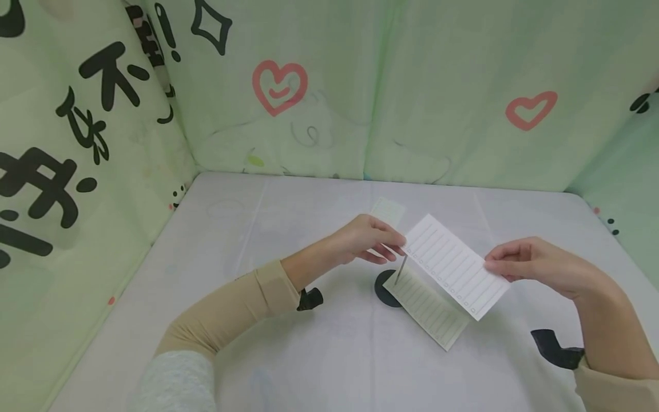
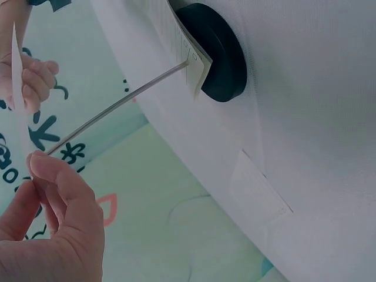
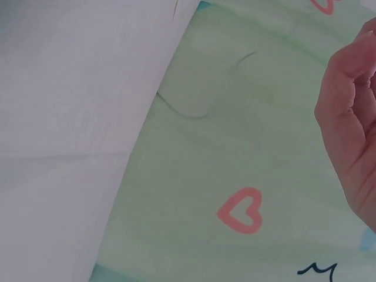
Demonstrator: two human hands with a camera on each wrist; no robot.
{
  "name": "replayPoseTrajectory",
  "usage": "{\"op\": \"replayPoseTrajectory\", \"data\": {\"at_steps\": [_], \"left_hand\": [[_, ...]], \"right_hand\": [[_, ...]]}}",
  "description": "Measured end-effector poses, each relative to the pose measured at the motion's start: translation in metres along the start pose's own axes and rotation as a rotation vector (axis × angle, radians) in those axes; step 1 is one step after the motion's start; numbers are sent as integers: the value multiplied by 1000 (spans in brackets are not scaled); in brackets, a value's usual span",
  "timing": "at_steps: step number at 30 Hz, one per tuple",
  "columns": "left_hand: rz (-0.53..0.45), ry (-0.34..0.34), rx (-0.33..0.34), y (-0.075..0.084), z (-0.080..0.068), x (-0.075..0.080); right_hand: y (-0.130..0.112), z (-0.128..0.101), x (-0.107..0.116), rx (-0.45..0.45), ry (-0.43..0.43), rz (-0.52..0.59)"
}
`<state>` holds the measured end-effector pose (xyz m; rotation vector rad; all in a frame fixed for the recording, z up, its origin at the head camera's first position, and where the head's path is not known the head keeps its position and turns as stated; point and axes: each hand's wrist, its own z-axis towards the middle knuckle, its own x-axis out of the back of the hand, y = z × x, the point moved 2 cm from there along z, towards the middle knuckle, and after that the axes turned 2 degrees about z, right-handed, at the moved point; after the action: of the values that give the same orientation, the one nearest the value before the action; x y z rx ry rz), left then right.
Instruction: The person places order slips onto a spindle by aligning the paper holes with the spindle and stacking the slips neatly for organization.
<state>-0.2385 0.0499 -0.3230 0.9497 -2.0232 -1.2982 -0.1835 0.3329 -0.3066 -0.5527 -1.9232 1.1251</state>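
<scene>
A white lined checklist sheet (image 1: pixel 453 263) is held raised and slanted above the table. At its upper left corner, my left hand (image 1: pixel 368 243) pinches it between thumb and fingers, right at the top of a thin metal rod (image 2: pixel 117 108). The rod belongs to a bill spike with a round black base (image 2: pixel 229 53). Low on that rod, cream lined sheets (image 1: pixel 429 309) are pierced at one corner and partly cover the base. My right hand (image 1: pixel 540 266) pinches the white sheet's right edge; in the right wrist view only part of this hand (image 3: pixel 352 117) shows.
Behind my left hand, a pale printed slip (image 1: pixel 389 209) lies on the white-covered table (image 1: pixel 288 360). Green curtains (image 1: pixel 329 114) with hearts and black lettering stand along the back and sides. A black strap piece (image 1: pixel 558 349) juts from my right wrist.
</scene>
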Motion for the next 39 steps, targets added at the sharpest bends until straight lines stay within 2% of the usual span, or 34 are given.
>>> {"op": "replayPoseTrajectory", "data": {"at_steps": [12, 17, 28, 39], "left_hand": [[46, -6, 10, -4, 2, -3], [48, -17, 8, -4, 2, -4], [55, -21, 10, -7, 1, -2], [40, -42, -15, -12, 4, -1]], "right_hand": [[13, 5, -8, 32, -76, 72], [16, 6, -12, 14, -83, 77], [15, 9, -15, 32, -96, 79], [17, 13, -16, 25, -104, 76]]}}
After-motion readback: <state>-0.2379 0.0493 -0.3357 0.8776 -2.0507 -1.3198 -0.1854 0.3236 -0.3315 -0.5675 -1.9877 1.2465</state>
